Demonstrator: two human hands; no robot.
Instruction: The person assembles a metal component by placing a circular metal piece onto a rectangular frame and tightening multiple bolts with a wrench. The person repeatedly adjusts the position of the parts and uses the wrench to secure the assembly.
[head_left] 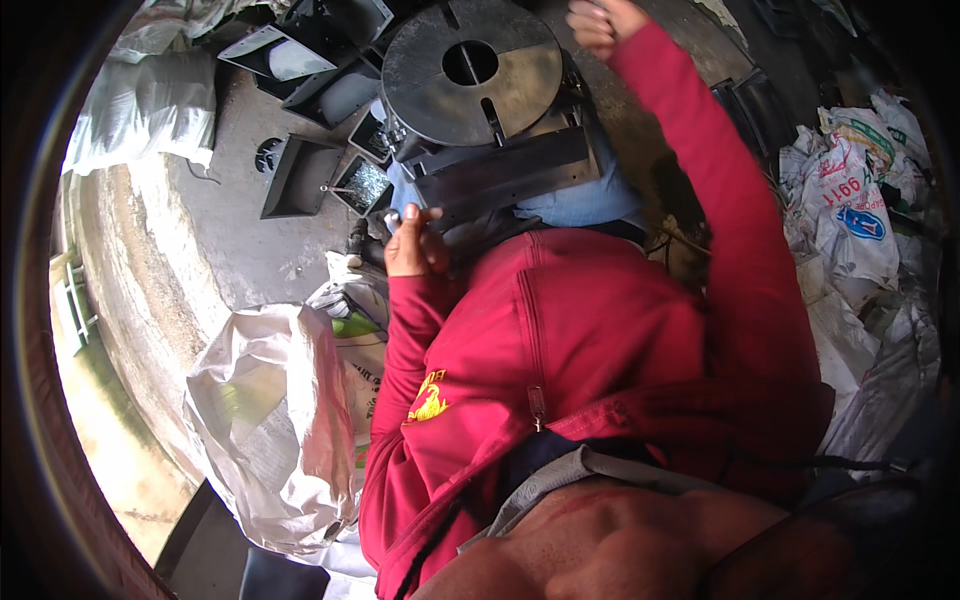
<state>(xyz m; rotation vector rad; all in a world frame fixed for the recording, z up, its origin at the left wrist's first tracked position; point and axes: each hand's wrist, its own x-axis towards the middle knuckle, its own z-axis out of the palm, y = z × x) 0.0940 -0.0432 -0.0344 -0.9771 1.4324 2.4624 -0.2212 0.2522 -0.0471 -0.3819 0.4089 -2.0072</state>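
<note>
A round black metal disc (540, 85) with a centre hole and slots lies in front of me. Below its near edge, a long black metal plate (510, 178) runs across, close to my blue-clad legs. My left hand (412, 247) is closed, thumb up, just left of that plate. Something small and pale shows at its fingers, too small to name. Beside it stands a small black tray (366, 186) of tiny shiny metal pieces. My right hand (604, 27) is raised at the top edge, beyond the disc's right side, its fingers curled; what they hold, if anything, is hidden.
Black metal box-shaped parts (300, 178) lie on the grey floor (235, 235) at the left, more behind them. A white woven sack (270, 420) stands near my left elbow. Printed white sacks (850, 210) are heaped at the right, near a dark metal part (752, 110).
</note>
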